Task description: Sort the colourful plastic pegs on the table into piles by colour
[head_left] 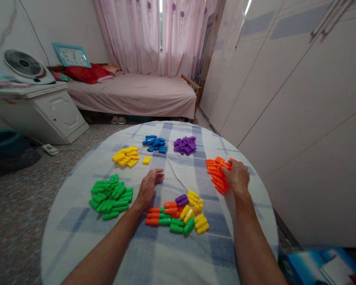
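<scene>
My right hand (237, 177) is at the right edge of a pile of orange plastic pieces (216, 174), thumb and fingertips closed on one of them. My left hand (149, 187) hovers near the middle of the table, fingers stretched to the right and apart, holding nothing. Just in front of me lies a flat assembly of joined pieces: orange tubes (153, 216), green ones (177, 225), a purple pair (182, 200) and yellow ones (201, 223). To the left of my left forearm spreads a large heap of green pieces (111, 198).
Farther back on the round table (86, 245) are piles of yellow (125, 156), blue (154, 143) and purple pieces (185, 145). A small yellow piece (146, 160) lies apart. A bed (136, 91) stands behind, a wardrobe (284, 99) along the right.
</scene>
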`<state>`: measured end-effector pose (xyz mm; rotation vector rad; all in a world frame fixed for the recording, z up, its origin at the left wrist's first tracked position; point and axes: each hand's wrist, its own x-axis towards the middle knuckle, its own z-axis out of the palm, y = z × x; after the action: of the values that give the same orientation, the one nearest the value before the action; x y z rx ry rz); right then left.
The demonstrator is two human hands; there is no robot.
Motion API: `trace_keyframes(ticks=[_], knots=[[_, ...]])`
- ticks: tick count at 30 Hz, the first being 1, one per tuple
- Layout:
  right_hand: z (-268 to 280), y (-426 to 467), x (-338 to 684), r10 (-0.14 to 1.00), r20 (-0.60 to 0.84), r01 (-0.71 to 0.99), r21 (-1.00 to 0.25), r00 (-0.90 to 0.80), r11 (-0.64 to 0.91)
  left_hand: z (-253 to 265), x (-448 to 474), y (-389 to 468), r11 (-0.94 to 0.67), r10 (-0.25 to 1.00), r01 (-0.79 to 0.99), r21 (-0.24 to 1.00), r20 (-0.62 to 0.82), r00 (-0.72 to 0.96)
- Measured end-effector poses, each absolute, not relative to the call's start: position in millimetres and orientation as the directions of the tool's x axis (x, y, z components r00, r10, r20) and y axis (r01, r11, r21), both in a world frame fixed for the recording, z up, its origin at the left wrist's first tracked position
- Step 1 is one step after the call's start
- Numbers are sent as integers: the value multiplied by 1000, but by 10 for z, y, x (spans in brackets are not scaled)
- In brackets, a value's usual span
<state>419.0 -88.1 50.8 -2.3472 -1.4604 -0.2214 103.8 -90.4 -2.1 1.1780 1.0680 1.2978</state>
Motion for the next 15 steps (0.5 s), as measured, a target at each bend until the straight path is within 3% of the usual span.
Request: trace_keyframes(ticks=[3,10,15], knots=[[495,-862,4160,819,387,902,-262,424,-343,-25,1037,-901,-61,998,-102,993,63,25],[485,-775,3642,926,350,792,-602,141,106,-10,1045,-910,-95,994,1,995,95,54],[173,-765,3316,970,237,660,-738,57,142,41,1100,-1015,-231,970,195,953,211,119]])
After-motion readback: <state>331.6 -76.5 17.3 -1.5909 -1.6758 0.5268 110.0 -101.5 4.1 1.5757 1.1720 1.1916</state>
